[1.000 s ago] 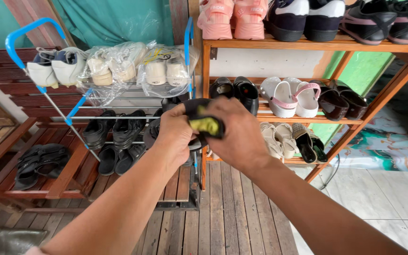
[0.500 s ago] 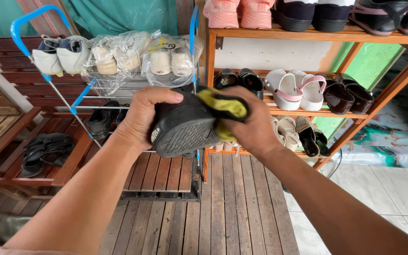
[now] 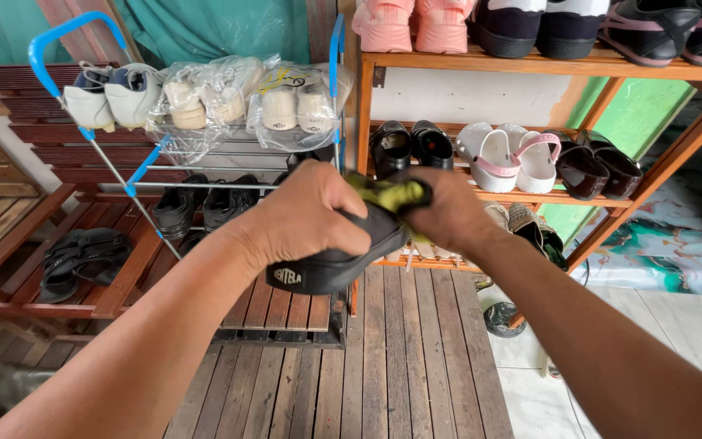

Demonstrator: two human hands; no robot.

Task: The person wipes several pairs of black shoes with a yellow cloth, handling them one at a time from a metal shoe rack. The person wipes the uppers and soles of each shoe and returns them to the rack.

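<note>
A single head-worn camera looks forward and slightly down along the person's outstretched forearms, so the left hand [image 3: 306, 215] and right hand [image 3: 448, 213] sit close, near the middle of the frame. Beyond them it faces a blue-framed metal rack [image 3: 205, 162] on the left and a wooden shoe shelf [image 3: 546, 65] on the right, both near, with the slatted wooden floor [image 3: 383, 366] filling the lower edge. No second view shares the scene.
</note>
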